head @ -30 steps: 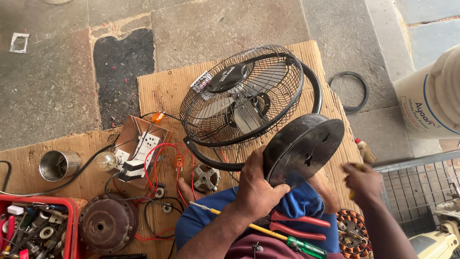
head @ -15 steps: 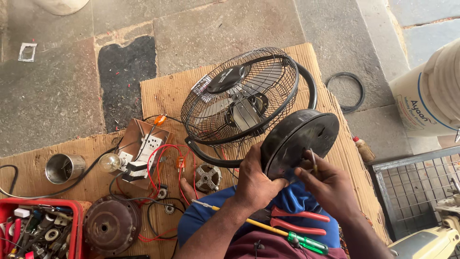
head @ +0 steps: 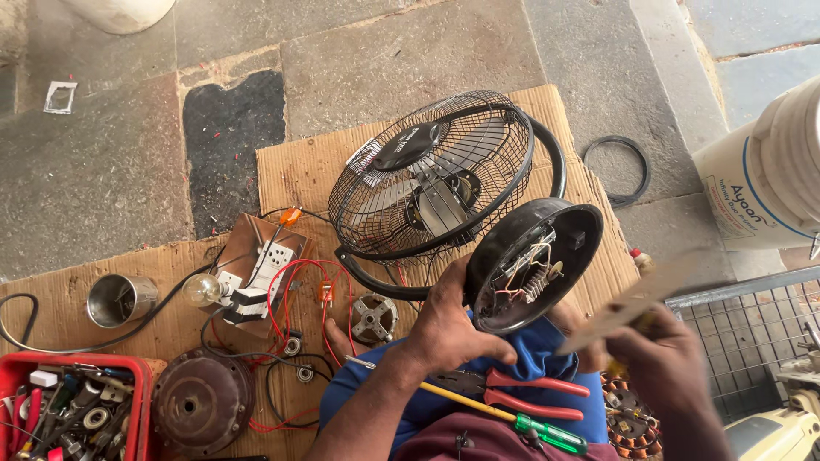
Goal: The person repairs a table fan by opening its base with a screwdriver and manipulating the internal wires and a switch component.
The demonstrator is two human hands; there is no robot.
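My left hand (head: 448, 329) grips the lower rim of a black round fan housing (head: 564, 226), tilted so that its inside faces me, with thin wires and a small spring-like part showing. My right hand (head: 662, 363) is to the right of the housing and apart from it. It holds a pale flat blade-like tool (head: 632, 300), blurred by motion, whose tip points toward the housing. Just behind the housing, a black wire-cage fan (head: 436, 175) lies on cardboard (head: 299, 171).
Red-handled pliers (head: 525, 393) and a green-handled screwdriver (head: 530, 423) lie on my lap. A red parts tray (head: 17, 376), metal cup (head: 120, 299), bulb with switch board (head: 256, 273), brown motor shell (head: 201, 401) and white bucket (head: 769, 179) surround me. A wire rack (head: 752, 341) stands right.
My right hand left the housing and swung out to the right with the flat tool. The housing has turned in my left hand so that its wired inside shows.
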